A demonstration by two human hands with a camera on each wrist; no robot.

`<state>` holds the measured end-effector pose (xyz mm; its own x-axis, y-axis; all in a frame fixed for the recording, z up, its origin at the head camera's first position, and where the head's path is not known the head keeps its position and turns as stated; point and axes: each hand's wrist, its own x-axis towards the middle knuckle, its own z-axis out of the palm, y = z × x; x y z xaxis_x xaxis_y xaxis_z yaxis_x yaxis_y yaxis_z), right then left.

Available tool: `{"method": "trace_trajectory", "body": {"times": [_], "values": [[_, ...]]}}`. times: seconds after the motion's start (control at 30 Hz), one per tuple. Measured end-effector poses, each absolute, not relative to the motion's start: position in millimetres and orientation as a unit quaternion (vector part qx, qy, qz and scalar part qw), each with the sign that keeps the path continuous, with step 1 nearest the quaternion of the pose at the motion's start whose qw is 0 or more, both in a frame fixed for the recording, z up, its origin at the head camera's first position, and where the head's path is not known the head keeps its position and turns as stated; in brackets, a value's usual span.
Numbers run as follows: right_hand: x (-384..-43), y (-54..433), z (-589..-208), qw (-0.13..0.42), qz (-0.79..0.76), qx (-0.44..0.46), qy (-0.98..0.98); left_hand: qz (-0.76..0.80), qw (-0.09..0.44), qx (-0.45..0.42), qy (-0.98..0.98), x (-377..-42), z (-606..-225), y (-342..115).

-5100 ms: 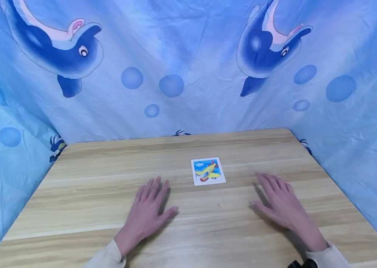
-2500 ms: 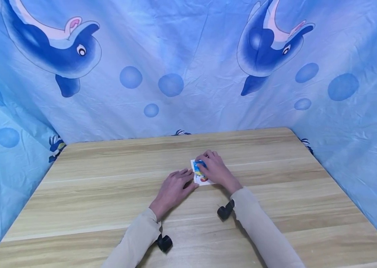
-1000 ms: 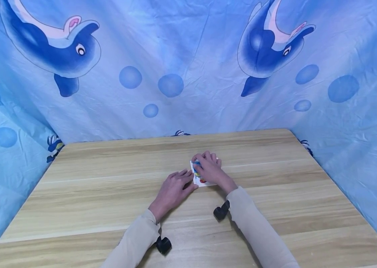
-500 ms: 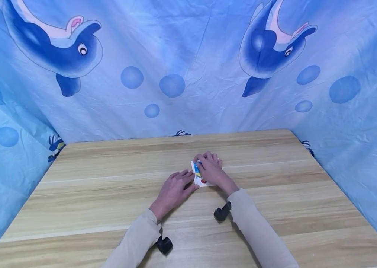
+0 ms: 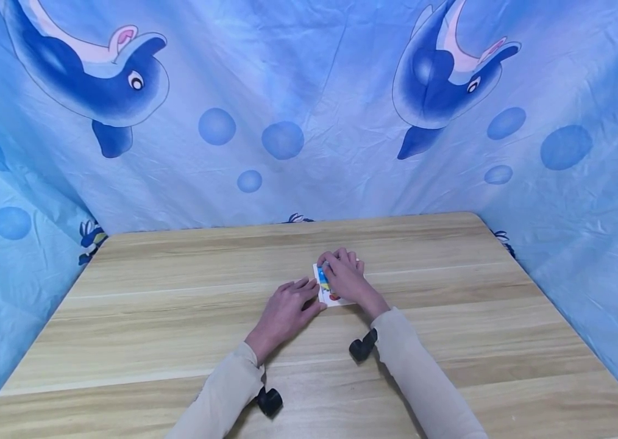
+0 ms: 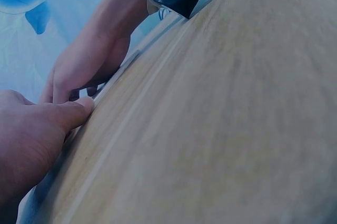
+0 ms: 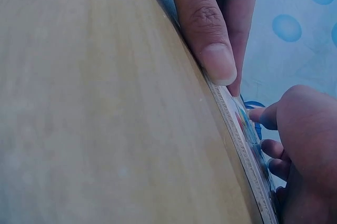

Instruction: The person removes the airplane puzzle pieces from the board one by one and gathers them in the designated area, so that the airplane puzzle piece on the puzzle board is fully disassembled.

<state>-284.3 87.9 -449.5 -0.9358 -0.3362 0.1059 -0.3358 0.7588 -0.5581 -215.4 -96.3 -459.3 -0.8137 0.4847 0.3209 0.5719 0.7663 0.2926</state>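
Observation:
A small square picture board [image 5: 324, 283] with a white border, blue sky and a yellow airplane lies flat on the table; much of it is covered by my right hand. My left hand [image 5: 285, 310] holds its left side, thumb at the near left corner. In the right wrist view that thumb [image 7: 218, 63] presses on the board's thick edge [image 7: 234, 129]. My right hand [image 5: 348, 280] arches over the board from the right, fingers bent and fingertips down on the picture. Whether they pinch a piece of it is hidden.
The wood-grain table [image 5: 177, 341] reaches back to a blue curtain [image 5: 309, 73] printed with dolphins and bubbles, which also hangs at both sides. Black wrist cameras are strapped at the left cuff [image 5: 269, 402] and right cuff [image 5: 362, 347].
Both hands lay apart on the table 5.1 seconds ago and have since come together at the board. Over the last second they have stayed almost still there.

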Motion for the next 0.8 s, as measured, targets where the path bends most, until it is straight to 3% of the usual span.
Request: {"method": "trace_trajectory", "body": {"times": [0.8], "values": [[-283.1, 87.4, -448.1, 0.005, -0.319, -0.173, 0.932, -0.198, 0.118, -0.284, -0.931, -215.2, -460.8, -97.7]]}}
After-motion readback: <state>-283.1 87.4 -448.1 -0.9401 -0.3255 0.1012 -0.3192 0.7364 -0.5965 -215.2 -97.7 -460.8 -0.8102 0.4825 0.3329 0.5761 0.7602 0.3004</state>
